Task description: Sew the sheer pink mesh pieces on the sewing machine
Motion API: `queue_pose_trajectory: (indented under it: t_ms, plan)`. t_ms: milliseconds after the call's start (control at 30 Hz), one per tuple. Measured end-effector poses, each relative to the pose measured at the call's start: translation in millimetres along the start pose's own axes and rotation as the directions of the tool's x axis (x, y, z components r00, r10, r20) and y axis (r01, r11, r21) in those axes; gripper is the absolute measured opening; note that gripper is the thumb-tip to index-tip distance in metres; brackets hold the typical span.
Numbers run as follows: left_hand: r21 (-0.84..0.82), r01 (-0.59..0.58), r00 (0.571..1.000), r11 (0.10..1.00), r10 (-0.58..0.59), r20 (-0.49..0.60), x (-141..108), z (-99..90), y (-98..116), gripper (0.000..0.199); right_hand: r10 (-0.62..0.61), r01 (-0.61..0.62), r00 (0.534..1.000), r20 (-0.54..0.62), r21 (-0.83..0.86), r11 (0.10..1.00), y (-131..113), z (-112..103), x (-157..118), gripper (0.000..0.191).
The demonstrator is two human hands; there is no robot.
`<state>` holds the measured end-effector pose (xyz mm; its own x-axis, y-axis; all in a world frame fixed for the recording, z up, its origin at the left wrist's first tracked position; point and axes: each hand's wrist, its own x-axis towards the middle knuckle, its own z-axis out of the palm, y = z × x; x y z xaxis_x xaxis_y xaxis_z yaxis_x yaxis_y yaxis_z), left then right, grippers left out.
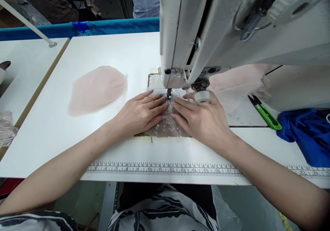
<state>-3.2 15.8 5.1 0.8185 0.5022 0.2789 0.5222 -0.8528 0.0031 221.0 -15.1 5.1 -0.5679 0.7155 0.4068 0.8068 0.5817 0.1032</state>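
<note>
Under the presser foot [169,94] of a sewing machine [185,28] lies a thin, see-through piece of fabric [168,126], its edges hard to make out over the shiny machine plate. My left hand [141,112] rests flat on it left of the foot, fingers stretched toward the needle area. From the right, my right hand [202,117] also presses flat on it, fingertips close to the foot and partly behind a white round knob [202,96]. Both hands are open. A sheer pink fabric piece [99,90] is spread on the table to the left.
More sheer pink fabric [237,83] lies behind my right hand. Green thread snips [266,114] and a blue cloth [304,131] are at the right. A ruler strip [170,169] runs along the table's front edge. Beyond the blue-draped far edge [116,26], other people are partly visible.
</note>
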Motion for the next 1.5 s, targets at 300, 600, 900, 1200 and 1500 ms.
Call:
queue_pose_trajectory:
  t_ms: [300,600,900,1200,1500]
  plan:
    - [-0.031,0.022,0.999,0.999,-0.023,-0.023,-1.2,2.6,-0.1,0.036,-0.001,0.001,1.000,-0.011,-0.007,1.000,0.8,2.4,-0.7,0.028]
    - [-0.021,0.031,0.999,0.999,-0.032,-0.036,-0.2,5.8,-2.8,0.038,-0.009,0.009,1.000,-0.003,-0.030,0.999,0.6,1.8,0.3,0.027]
    - [0.085,-0.085,0.988,0.993,0.095,-0.122,-2.9,-0.8,0.5,0.043,-0.056,0.057,0.997,-0.061,0.008,0.998,1.5,1.1,-2.9,0.025]
    - [0.134,-0.225,0.954,0.965,0.246,-0.172,-6.4,-7.9,18.6,0.013,-0.153,0.185,0.980,-0.128,0.289,0.939,6.4,-6.7,-7.8,0.030]
    - [0.112,-0.066,0.972,0.992,0.089,-0.219,-5.8,-1.2,25.0,0.029,-0.217,0.248,0.959,-0.183,0.164,0.955,2.8,-2.2,-7.6,0.016]
